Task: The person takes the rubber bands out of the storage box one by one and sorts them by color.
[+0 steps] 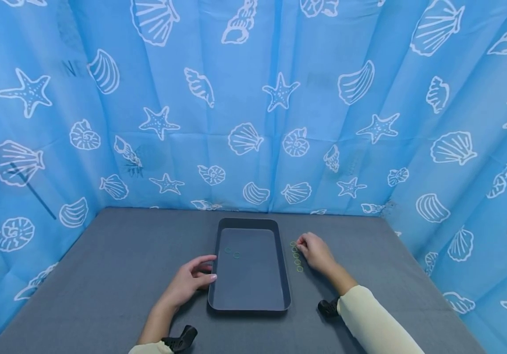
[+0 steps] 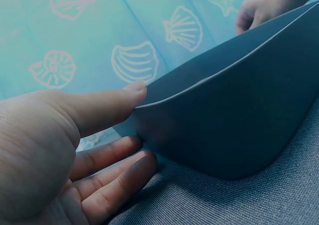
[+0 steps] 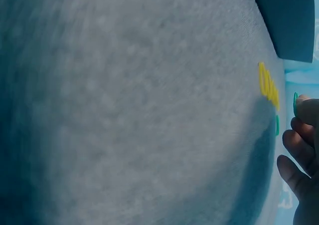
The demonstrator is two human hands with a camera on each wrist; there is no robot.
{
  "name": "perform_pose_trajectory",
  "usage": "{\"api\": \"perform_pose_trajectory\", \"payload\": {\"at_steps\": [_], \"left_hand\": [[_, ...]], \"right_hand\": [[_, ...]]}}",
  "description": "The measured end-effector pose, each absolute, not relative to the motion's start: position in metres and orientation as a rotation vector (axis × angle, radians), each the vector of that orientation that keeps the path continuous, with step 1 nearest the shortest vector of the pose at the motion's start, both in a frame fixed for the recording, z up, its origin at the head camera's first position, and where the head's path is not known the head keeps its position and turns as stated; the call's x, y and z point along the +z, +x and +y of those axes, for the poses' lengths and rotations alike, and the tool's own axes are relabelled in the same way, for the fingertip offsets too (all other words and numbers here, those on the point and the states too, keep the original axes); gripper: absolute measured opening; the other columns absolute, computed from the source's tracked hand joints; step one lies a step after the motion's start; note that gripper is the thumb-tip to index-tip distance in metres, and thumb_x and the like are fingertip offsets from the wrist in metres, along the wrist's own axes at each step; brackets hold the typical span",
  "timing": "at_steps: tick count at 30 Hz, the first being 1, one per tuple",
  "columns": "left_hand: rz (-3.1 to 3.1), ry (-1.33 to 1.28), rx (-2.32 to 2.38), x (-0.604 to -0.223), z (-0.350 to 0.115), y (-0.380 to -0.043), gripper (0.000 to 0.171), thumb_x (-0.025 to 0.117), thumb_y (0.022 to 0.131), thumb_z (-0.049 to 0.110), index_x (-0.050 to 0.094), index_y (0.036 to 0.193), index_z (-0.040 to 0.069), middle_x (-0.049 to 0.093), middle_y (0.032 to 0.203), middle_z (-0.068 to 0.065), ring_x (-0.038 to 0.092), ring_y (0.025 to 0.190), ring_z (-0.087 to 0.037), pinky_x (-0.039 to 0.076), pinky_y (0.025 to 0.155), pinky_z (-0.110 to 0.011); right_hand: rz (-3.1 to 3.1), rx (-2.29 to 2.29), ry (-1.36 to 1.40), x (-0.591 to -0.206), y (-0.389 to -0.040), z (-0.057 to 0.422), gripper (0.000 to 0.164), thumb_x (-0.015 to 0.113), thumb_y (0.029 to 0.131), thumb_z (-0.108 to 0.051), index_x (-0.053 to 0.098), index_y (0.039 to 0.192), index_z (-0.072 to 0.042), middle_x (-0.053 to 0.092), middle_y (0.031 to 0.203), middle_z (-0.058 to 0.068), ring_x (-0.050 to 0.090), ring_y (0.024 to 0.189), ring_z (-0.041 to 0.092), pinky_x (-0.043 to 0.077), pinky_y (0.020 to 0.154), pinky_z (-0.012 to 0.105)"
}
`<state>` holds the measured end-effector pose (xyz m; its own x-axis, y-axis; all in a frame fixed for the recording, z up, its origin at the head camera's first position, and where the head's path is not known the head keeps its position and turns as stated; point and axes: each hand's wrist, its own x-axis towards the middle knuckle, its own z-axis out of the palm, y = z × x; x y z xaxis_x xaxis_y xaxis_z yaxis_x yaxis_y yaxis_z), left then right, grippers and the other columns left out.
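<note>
A dark grey rectangular tray (image 1: 250,305) stands on the table. Two thin green rings (image 1: 236,255) lie inside it, toward its upper left. My left hand (image 1: 190,281) is at the tray's left side, thumb at the rim and the other fingers loosely bent by the outer wall (image 2: 224,130). Right of the tray, my right hand (image 1: 316,252) pinches a small green ring (image 3: 295,103) between thumb and fingertip. Near that hand, several thin yellow rings (image 1: 297,262) form a row on the cloth. Another green ring (image 3: 277,125) lies at the row's end in the right wrist view.
Grey cloth (image 1: 125,275) covers the table. A blue curtain (image 1: 253,113) printed with white shells and starfish hangs along the back and both sides. Black wrist devices (image 1: 182,339) sit on both forearms, next to pale yellow sleeves (image 1: 377,319).
</note>
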<state>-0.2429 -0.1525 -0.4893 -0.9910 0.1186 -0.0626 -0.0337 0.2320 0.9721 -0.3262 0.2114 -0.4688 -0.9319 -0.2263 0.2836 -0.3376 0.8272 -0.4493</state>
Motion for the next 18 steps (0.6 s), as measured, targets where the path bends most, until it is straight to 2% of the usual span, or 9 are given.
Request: {"api": "perform_pose_trajectory", "payload": {"at_steps": [12, 18], "left_hand": [[2.359, 0.095, 1.874, -0.491, -0.153, -0.244, 0.048, 0.073, 0.088, 0.016, 0.058, 0.134, 0.014, 0.059, 0.124, -0.014, 0.062, 0.096, -0.023, 0.053, 0.079, -0.044], [2.358, 0.101, 1.869, -0.490, -0.154, -0.244, 0.048, 0.073, 0.088, 0.017, 0.059, 0.133, 0.015, 0.059, 0.124, -0.014, 0.062, 0.096, -0.023, 0.053, 0.080, -0.044]], "right_hand": [[-2.818, 0.835, 0.281, -0.478, -0.331, 0.223, 0.006, 0.064, 0.091, -0.001, 0.063, 0.085, -0.002, 0.057, 0.080, 0.004, 0.052, 0.073, 0.019, 0.045, 0.068, 0.039], [-2.885, 0.772, 0.236, -0.478, -0.331, 0.222, 0.006, 0.064, 0.092, -0.005, 0.064, 0.086, -0.005, 0.058, 0.080, 0.003, 0.053, 0.072, 0.018, 0.045, 0.068, 0.041]]}}
